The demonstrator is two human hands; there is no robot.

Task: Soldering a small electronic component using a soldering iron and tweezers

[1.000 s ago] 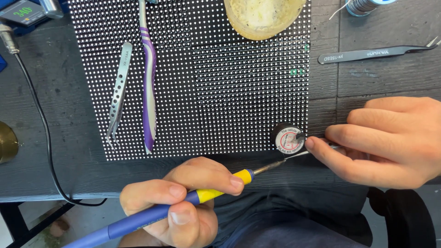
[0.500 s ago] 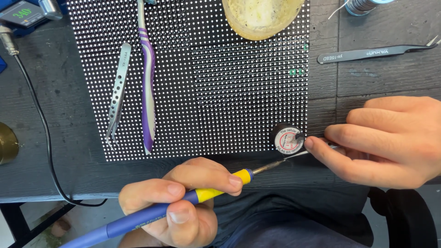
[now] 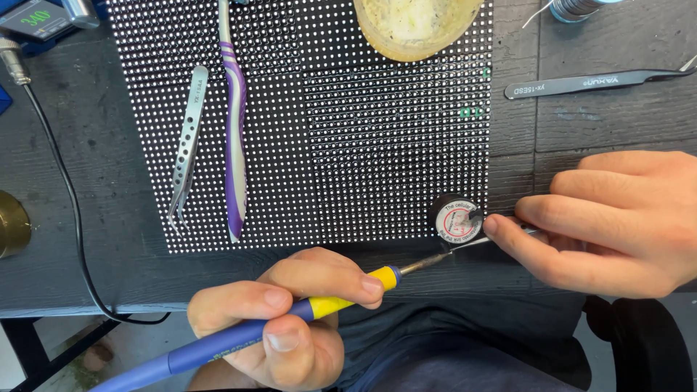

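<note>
My left hand [image 3: 279, 327] grips a soldering iron [image 3: 327, 301] with a blue and yellow handle. Its metal tip [image 3: 435, 258] points right, toward a small round black tin [image 3: 456, 218] with a white label. The tin stands at the lower right corner of a black panel covered in white dots [image 3: 363, 145]. My right hand [image 3: 617, 225] rests on the dark wooden table just right of the tin. Its fingertips pinch a thin metal piece [image 3: 524, 231] that meets the iron's tip. What the thin piece is cannot be made out.
A purple toothbrush [image 3: 234, 131] and silver tweezers [image 3: 187, 145] lie on the panel's left side. A yellowish bowl [image 3: 414, 25] sits at its top. Black tweezers [image 3: 595, 81] and a solder spool [image 3: 577, 9] lie top right. A black cable [image 3: 69, 218] and a brass object [image 3: 11, 225] are on the left.
</note>
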